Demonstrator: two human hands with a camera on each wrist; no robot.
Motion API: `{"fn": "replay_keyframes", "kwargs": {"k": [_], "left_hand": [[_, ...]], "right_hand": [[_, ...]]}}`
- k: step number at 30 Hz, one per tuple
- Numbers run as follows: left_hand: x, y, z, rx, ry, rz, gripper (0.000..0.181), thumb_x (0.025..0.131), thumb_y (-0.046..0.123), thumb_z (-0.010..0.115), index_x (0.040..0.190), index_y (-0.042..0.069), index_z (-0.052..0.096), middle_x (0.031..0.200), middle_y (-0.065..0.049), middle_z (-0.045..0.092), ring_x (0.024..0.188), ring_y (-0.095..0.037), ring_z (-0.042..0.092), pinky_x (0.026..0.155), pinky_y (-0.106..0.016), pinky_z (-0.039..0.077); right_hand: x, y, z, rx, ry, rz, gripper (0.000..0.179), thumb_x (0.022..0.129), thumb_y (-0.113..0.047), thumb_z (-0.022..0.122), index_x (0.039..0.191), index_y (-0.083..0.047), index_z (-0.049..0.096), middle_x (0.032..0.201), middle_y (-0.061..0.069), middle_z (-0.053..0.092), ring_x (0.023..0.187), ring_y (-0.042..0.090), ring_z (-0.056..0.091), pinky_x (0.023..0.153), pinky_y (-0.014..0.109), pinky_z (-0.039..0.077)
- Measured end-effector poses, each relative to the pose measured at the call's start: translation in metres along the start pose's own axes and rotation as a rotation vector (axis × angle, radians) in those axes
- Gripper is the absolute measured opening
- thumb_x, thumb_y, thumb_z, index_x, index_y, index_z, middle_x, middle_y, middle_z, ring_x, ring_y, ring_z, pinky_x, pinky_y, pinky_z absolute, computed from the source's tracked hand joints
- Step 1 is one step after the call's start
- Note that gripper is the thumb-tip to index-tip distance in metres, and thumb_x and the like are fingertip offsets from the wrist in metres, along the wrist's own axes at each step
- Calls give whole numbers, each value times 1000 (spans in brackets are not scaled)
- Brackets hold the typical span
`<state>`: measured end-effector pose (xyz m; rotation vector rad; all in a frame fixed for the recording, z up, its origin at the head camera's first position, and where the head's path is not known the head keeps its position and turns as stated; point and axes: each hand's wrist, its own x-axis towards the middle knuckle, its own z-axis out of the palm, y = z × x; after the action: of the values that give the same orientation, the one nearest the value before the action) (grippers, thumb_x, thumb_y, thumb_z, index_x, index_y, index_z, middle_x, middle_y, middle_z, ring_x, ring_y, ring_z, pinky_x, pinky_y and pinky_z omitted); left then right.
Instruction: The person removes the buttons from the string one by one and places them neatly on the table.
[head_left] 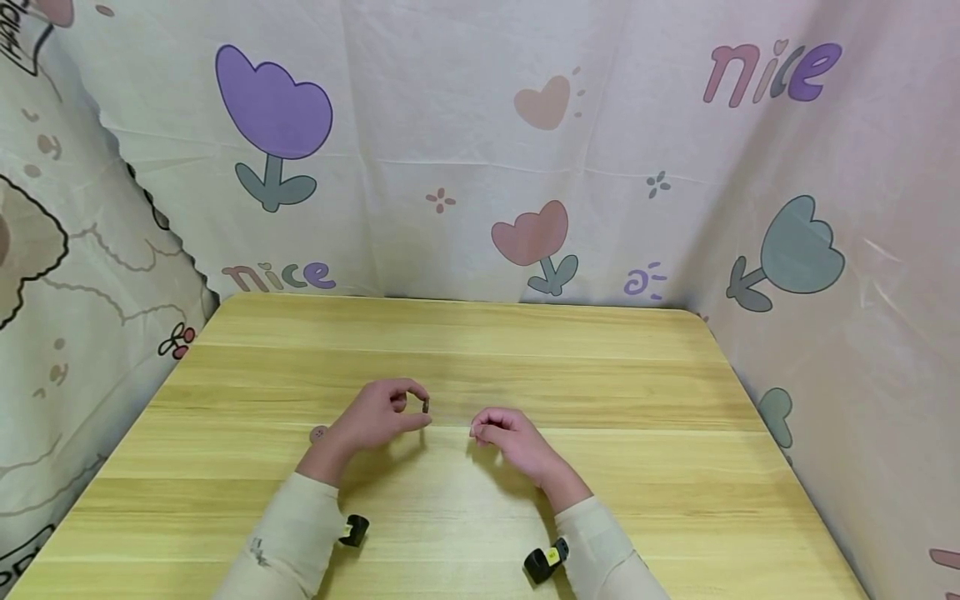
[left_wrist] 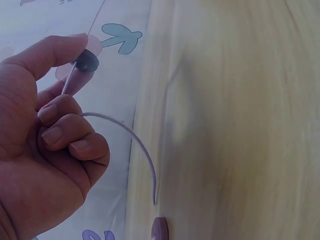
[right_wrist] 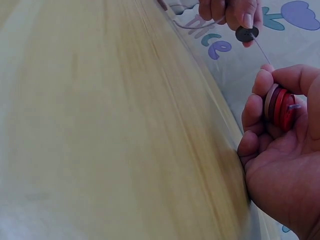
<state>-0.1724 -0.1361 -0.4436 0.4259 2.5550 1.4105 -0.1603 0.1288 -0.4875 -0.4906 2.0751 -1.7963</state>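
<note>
My left hand [head_left: 378, 414] pinches a dark button [left_wrist: 88, 61] between thumb and index finger, the other fingers curled. A thin cord [left_wrist: 131, 131] passes through this button. From the curled fingers the cord arcs down towards a brownish button [head_left: 318, 433] on the table, beside the left wrist. To the right, my right hand [head_left: 517, 442] holds a stack of red, maroon and beige buttons [right_wrist: 281, 107] in its fingers. Its thumb and index finger pinch the cord, which runs straight between the hands. Both hands are above the table and apart from each other.
The light wooden table [head_left: 637, 375] spreads around both hands. A patterned curtain [head_left: 420, 100] hangs behind it and along its sides. Small black cameras, one on the left wrist [head_left: 355, 531] and one on the right wrist [head_left: 545, 562], stick out from the sleeves.
</note>
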Motion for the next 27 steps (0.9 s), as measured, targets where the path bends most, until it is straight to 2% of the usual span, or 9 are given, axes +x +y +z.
{"fn": "replay_keyframes", "kwargs": {"k": [9, 27], "left_hand": [[-1, -7, -8, 12, 18, -7, 33, 86, 21, 81, 112, 5, 69, 62, 2, 33, 54, -15, 30, 56, -33, 34], [-7, -17, -22, 27, 60, -6, 31, 86, 19, 80, 112, 4, 70, 60, 3, 31, 53, -15, 30, 57, -34, 36]], "right_hand": [[-1, -2, 1, 10, 0, 1, 20, 100, -7, 53, 102, 8, 66, 96, 25, 62, 92, 26, 59, 88, 42, 47], [1, 1, 0, 12, -2, 4, 18, 99, -9, 55, 101, 5, 66, 96, 22, 63, 92, 23, 59, 87, 41, 46]]}}
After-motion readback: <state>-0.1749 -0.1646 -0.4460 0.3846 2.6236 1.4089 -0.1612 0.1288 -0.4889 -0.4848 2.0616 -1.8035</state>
